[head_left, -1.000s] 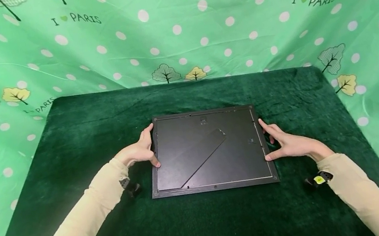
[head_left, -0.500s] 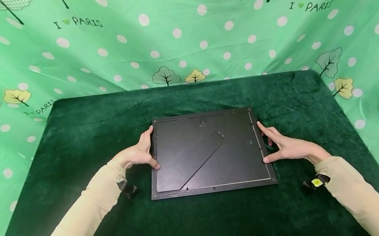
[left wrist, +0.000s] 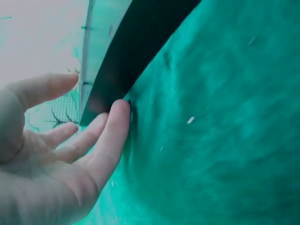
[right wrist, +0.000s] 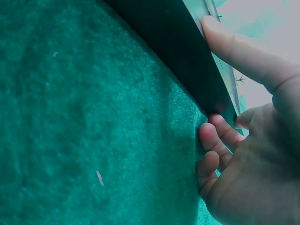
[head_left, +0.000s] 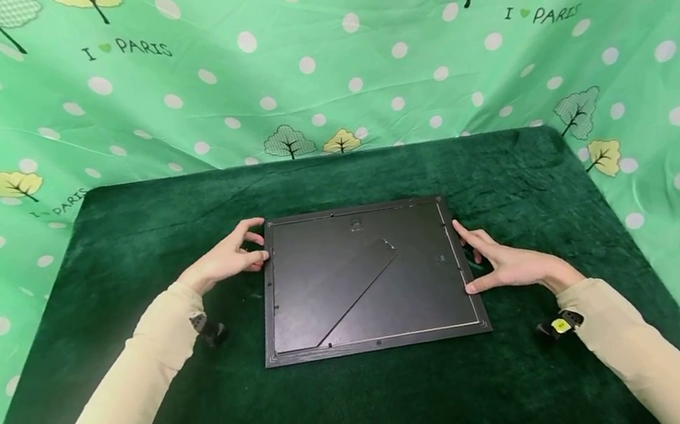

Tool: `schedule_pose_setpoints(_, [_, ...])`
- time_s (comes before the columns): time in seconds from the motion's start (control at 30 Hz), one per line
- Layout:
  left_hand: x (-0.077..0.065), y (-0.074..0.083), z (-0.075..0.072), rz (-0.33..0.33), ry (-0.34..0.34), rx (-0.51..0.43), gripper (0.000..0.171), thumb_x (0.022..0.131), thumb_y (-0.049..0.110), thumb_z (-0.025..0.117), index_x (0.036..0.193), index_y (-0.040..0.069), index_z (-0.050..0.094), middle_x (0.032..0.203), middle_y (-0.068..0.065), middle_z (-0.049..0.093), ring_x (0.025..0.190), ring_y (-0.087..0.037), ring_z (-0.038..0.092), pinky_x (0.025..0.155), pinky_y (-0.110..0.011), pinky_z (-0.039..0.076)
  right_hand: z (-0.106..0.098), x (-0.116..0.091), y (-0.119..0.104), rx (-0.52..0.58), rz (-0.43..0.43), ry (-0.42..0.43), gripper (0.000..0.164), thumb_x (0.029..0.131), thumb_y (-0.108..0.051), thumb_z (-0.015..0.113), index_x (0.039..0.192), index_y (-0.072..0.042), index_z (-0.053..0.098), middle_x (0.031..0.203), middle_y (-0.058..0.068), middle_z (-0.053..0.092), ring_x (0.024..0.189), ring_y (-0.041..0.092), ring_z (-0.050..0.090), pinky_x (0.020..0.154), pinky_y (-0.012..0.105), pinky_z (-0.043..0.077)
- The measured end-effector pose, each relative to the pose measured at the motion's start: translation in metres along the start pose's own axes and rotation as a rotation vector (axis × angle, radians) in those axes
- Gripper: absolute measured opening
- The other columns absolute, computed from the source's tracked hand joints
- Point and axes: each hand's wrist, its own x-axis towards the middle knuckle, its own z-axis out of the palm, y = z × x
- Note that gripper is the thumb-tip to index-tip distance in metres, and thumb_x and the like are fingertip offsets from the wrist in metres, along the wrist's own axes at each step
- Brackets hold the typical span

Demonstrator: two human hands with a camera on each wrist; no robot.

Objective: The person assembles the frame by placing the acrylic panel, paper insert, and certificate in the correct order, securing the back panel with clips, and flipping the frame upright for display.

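Observation:
A black picture frame lies back side up on the dark green cloth, its slanted stand leg folded flat against the backing. At the frame's far left corner is my left hand, the fingers loosely bent with their tips at the outer side. Its thumb is right beside the rim in the left wrist view. My right hand holds the right side, the thumb laid on the rim and the other fingers bent against the outer side low near the cloth.
Dark green cloth covers the table. A light green curtain with white dots and tree prints hangs behind and along both sides. Small dark devices sit on both wrists, the right one with a yellow label.
My left hand has slid up the frame's left side to the far corner, its thumb coming off the backing. The right hand keeps its place on the frame. The whole view has shifted slightly.

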Motion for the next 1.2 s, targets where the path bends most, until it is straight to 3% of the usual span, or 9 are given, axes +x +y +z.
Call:
schedule_pose_setpoints(0.23, [0.011,-0.002,-0.01,-0.015,-0.023,0.024,0.065,0.1,0.008,0.052,0.154,0.006,0.017,0.122,-0.026,0.042,0.103,-0.037,0.06,0.089,-0.043,0.05,0.0,0.0,-0.001,0.015,0.006,-0.01,0.109,0.088,-0.026,0.073,0.154,-0.024,-0.014,0.145,0.013,0.012,0.102,0.03,0.03,0.078,0.043,0.034])
schedule_pose_setpoints(0.57, [0.019,-0.006,-0.007,-0.048,0.049,-0.039,0.064,0.093,0.007,0.064,0.148,0.008,0.031,0.111,-0.021,0.043,0.088,-0.027,0.063,0.083,-0.043,0.053,-0.001,0.001,-0.004,0.026,0.032,-0.018,0.109,0.088,-0.026,0.073,0.153,-0.026,-0.015,0.145,0.013,0.01,0.104,0.031,0.029,0.079,0.044,0.033])
schedule_pose_setpoints(0.8, [0.033,0.002,-0.002,-0.091,0.068,-0.011,0.061,0.087,0.004,0.071,0.135,0.006,0.032,0.096,-0.015,0.038,0.074,-0.025,0.055,0.075,-0.043,0.054,-0.001,-0.001,-0.005,0.01,0.04,-0.012,0.11,0.088,-0.028,0.073,0.153,-0.025,-0.015,0.144,0.013,0.012,0.102,0.03,0.031,0.078,0.043,0.034])
schedule_pose_setpoints(1.03, [0.037,0.003,-0.004,-0.101,0.052,-0.015,0.061,0.087,0.002,0.07,0.133,0.005,0.03,0.097,-0.015,0.036,0.076,-0.026,0.054,0.072,-0.039,0.054,-0.001,-0.001,-0.005,0.02,0.04,-0.004,0.11,0.087,-0.027,0.073,0.153,-0.025,-0.014,0.144,0.013,0.012,0.103,0.031,0.03,0.078,0.043,0.034])
schedule_pose_setpoints(1.2, [0.034,-0.001,-0.004,-0.081,0.056,-0.044,0.062,0.088,0.003,0.07,0.135,0.004,0.03,0.099,-0.016,0.036,0.076,-0.023,0.056,0.077,-0.042,0.054,0.0,0.001,-0.003,0.022,0.035,-0.006,0.109,0.088,-0.027,0.073,0.153,-0.026,-0.014,0.145,0.013,0.012,0.103,0.031,0.03,0.079,0.044,0.034])
